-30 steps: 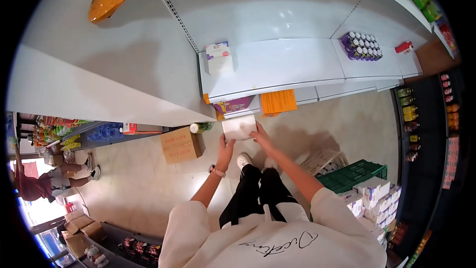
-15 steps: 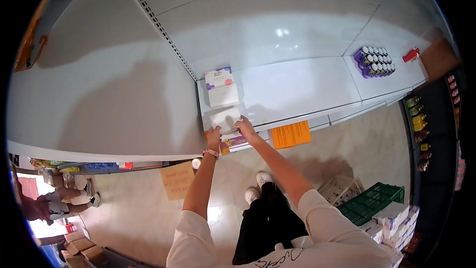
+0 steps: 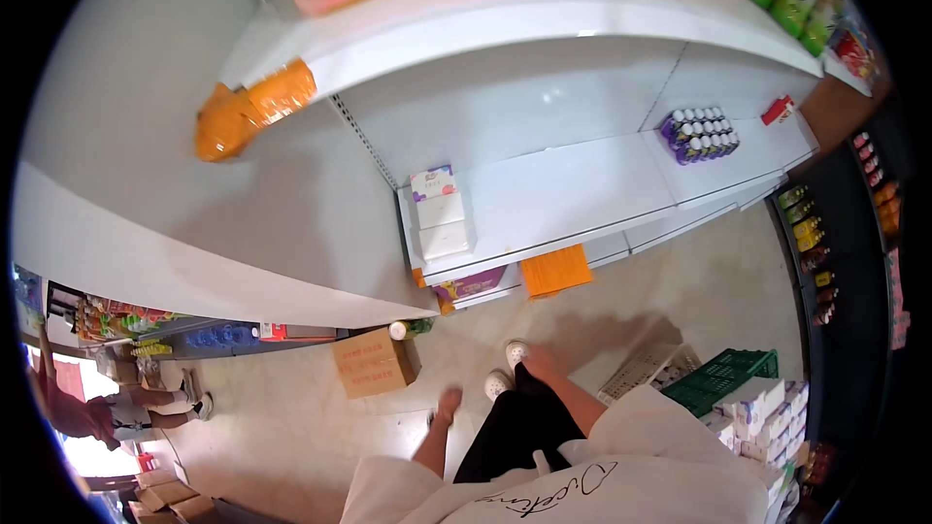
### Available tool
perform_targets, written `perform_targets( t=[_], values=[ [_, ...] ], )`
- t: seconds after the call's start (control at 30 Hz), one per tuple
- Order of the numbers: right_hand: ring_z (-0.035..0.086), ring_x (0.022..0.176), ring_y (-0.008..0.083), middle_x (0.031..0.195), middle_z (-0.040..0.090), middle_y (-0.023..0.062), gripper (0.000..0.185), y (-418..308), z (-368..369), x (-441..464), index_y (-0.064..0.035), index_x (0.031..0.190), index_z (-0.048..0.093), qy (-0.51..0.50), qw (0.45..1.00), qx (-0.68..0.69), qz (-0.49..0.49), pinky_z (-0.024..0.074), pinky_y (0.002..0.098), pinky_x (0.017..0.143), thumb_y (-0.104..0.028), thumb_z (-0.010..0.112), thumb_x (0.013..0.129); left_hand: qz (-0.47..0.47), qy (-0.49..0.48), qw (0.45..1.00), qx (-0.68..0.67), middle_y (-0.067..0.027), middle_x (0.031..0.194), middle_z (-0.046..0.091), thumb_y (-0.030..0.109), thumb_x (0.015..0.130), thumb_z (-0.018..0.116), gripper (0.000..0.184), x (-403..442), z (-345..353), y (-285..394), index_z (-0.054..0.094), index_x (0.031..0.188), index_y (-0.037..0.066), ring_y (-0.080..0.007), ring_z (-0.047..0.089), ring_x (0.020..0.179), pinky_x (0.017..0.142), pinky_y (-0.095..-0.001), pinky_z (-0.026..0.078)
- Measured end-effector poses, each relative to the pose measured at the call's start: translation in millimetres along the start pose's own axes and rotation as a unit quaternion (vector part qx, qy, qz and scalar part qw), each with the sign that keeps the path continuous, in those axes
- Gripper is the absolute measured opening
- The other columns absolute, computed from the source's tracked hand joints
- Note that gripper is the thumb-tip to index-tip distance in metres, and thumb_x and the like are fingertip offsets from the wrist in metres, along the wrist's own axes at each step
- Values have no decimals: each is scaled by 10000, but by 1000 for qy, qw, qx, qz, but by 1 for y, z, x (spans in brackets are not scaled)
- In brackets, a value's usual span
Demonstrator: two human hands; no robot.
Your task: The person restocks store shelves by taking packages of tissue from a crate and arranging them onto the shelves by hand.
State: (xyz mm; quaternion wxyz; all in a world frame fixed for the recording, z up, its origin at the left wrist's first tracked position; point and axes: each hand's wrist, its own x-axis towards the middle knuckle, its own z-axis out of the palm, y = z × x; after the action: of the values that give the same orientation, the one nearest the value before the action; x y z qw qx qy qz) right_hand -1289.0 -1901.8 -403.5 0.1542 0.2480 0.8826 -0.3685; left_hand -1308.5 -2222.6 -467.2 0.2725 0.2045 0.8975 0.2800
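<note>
My left hand (image 3: 449, 401) hangs low beside my black trousers, above the floor; it is blurred and its fingers do not show clearly. Near my white shoes (image 3: 507, 372), my right hand (image 3: 540, 365) is smeared by motion, so its fingers cannot be made out. Neither hand touches the shelf. At the left end of the white shelf (image 3: 573, 180), a white box (image 3: 445, 240) lies at the front of a short row. Behind it are another white box (image 3: 440, 210) and a box with a purple and pink pattern (image 3: 432, 181).
An upper shelf (image 3: 544, 15) with orange tape (image 3: 257, 107) on its corner juts out overhead. Purple bottles (image 3: 701, 134) stand farther right. A cardboard box (image 3: 369, 365) sits on the floor at left; a green crate (image 3: 720, 376) and stacked white boxes (image 3: 767, 417) are at right. A person (image 3: 92, 412) stands far left.
Both hands have let go of the front white box and dropped back towards my body. That box now lies against the one behind it. My view has tilted up, bringing in the upper shelf.
</note>
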Motion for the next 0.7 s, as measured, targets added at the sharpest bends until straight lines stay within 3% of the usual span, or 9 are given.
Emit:
perform_targets(
  t=[0.13, 0.23, 0.37, 0.47, 0.57, 0.6, 0.63, 0.67, 0.7],
  values=[
    [583, 1052, 390, 1053, 640, 234, 421, 217, 23, -152, -9, 1112, 623, -185, 971, -144, 46, 448, 463, 921, -346, 532, 878, -276, -146, 941, -133, -79, 784, 617, 188, 897, 524, 170, -150, 13, 55, 601, 963, 51, -212, 590, 695, 607, -352, 482],
    [589, 1020, 387, 1029, 641, 235, 397, 221, -85, -264, -14, 1086, 645, -245, 956, -84, 136, 440, 460, 919, -342, 509, 910, -312, -151, 929, -127, -62, 745, 601, 199, 889, 537, 150, -179, 5, 68, 592, 915, 61, -196, 573, 649, 572, -339, 469],
    [594, 1011, 392, 1061, 637, 231, 415, 282, -109, -313, -16, 1080, 649, -181, 947, -42, 263, 452, 468, 894, -362, 510, 898, -280, -126, 947, -95, -39, 694, 579, 215, 878, 554, 145, -171, -18, 64, 579, 850, 75, -174, 550, 587, 525, -321, 452],
    [598, 1005, 396, 1084, 634, 228, 429, 302, -105, -299, -18, 1076, 651, -87, 952, 1, 294, 461, 474, 875, -377, 511, 889, -133, -85, 987, -1, -22, 656, 562, 226, 870, 567, 157, -123, -40, 68, 570, 802, 85, -158, 534, 540, 490, -308, 439],
    [601, 998, 400, 1107, 631, 225, 442, 287, -85, -259, -20, 1072, 654, 29, 978, 70, 194, 470, 479, 857, -392, 512, 880, 271, 134, 906, 298, -4, 618, 546, 238, 862, 580, 180, -51, -62, 87, 561, 754, 95, -142, 517, 494, 455, -295, 426],
    [580, 1055, 398, 1161, 614, 222, 454, 252, -96, -260, -34, 1110, 648, 68, 992, 65, 88, 446, 481, 906, -404, 506, 888, 274, 179, 907, 266, 1, 605, 540, 241, 859, 584, 189, -24, -68, 106, 558, 738, 98, -137, 511, 478, 443, -291, 421],
    [559, 1098, 388, 1177, 606, 220, 473, 221, -114, -259, -34, 1169, 616, 19, 987, 133, 82, 428, 470, 942, -405, 491, 904, 109, 56, 992, -1, -2, 616, 545, 252, 867, 583, 197, -3, -58, 128, 574, 755, 90, -121, 508, 491, 445, -277, 409],
    [548, 1124, 372, 1182, 608, 202, 473, 224, -93, -235, -42, 1225, 578, 18, 993, 111, 21, 419, 457, 962, -390, 482, 920, -93, 37, 960, -263, -6, 627, 550, 264, 875, 582, 209, 15, -52, 162, 590, 772, 82, -104, 505, 503, 447, -263, 396],
    [566, 1104, 362, 1176, 616, 191, 455, 180, -134, -273, -50, 1237, 569, 52, 978, 191, -69, 437, 444, 942, -368, 500, 919, -103, 11, 948, -301, -4, 647, 559, 294, 897, 563, 244, 23, -54, 200, 595, 831, 62, -94, 503, 522, 441, -245, 374]
  ],
)
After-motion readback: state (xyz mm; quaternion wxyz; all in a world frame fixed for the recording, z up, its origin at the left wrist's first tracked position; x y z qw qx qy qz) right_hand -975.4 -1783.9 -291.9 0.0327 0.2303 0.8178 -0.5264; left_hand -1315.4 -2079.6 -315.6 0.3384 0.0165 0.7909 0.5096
